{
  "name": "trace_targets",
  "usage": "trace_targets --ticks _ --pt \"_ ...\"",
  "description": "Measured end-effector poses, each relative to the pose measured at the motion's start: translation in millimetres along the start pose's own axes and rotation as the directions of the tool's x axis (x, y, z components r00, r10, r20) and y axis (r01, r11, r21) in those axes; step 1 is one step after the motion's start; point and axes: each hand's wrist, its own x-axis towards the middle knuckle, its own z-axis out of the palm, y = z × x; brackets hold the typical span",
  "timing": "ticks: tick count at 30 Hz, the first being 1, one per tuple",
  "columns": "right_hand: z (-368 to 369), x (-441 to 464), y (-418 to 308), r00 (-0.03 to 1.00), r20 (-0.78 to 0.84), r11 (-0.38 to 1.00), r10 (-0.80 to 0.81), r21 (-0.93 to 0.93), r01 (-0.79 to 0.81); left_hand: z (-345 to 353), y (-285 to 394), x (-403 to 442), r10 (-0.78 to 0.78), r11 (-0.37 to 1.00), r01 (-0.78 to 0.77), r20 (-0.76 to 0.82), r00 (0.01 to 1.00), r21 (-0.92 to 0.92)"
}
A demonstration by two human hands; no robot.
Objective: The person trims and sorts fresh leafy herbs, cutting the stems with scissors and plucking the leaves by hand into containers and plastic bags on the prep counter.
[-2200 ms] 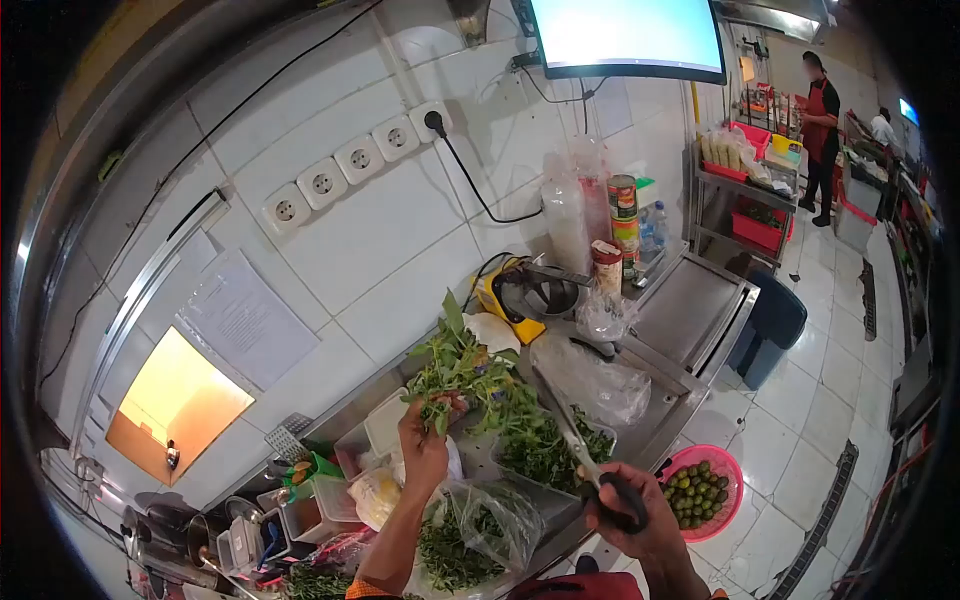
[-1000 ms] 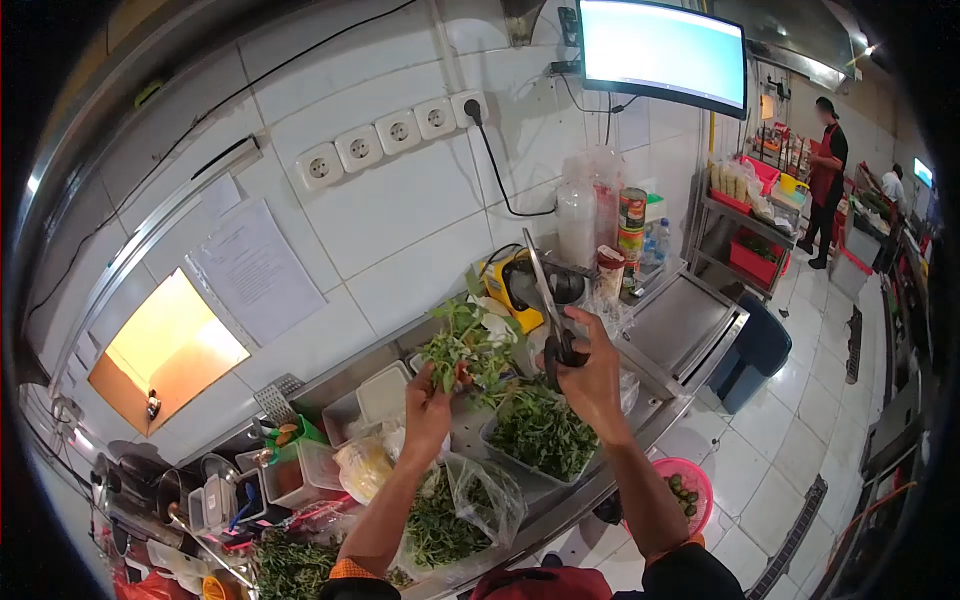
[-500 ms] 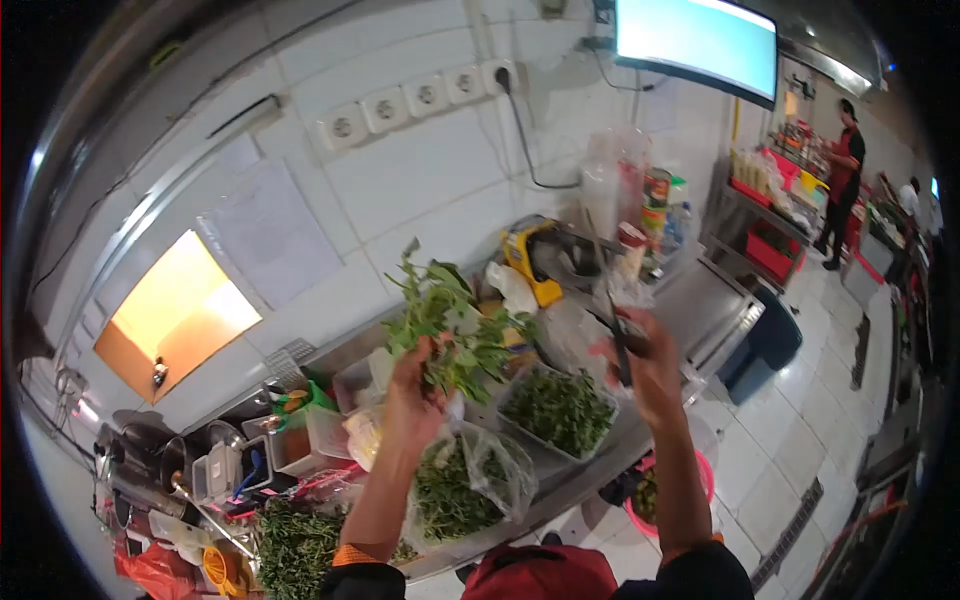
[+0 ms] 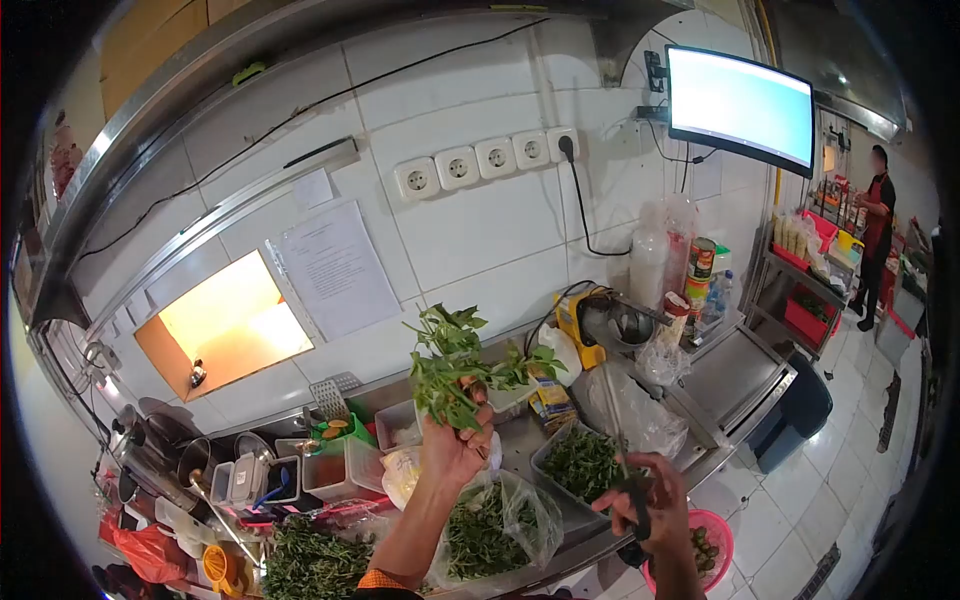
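Observation:
A bunch of leafy green stems (image 4: 447, 385) is gripped in my left hand (image 4: 458, 452), raised above the counter with its leaves fanning upward. My right hand (image 4: 660, 505) is closed around the dark handle of a long knife (image 4: 613, 415), whose thin blade points up and away from me. Just behind the knife, a clear tub of cut greens (image 4: 580, 465) sits on the steel counter, partly covered by the blade and my right hand. Between my two arms lies an open clear plastic bag of greens (image 4: 495, 535). A loose heap of leafy stems (image 4: 312, 560) lies to the left.
Plastic containers (image 4: 335, 470) and utensils crowd the counter's left. A yellow-and-black device (image 4: 580, 325) stands near the wall, beside plastic wrap. A pink basin (image 4: 712, 550) sits below the counter's front edge at right. Another person (image 4: 878, 230) stands far off at the right.
My right hand has come lower and closer to me with the knife. My left hand still holds the greens up, while the whole view has shifted.

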Motion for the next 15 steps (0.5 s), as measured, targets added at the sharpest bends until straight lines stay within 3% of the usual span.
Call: trace_targets --ticks 3,10,12,15 --pt "7 -9 -3 0.999 0.038 0.999 0.034 0.009 -0.035 7 0 2 -0.021 0.998 0.025 0.065 0.998 -0.063" --pt "17 -17 -9 0.994 0.053 0.994 0.098 0.039 -0.1 9 -4 6 -0.017 0.998 0.019 0.032 0.999 -0.055" --pt "19 -17 -9 0.974 0.13 0.983 0.183 0.001 -0.185 13 -5 7 -0.024 0.998 0.02 -0.067 0.997 -0.066" --pt "31 -13 -7 0.985 0.113 0.984 0.132 -0.138 -0.116 8 -7 11 -0.041 0.996 0.041 0.005 0.999 -0.073"
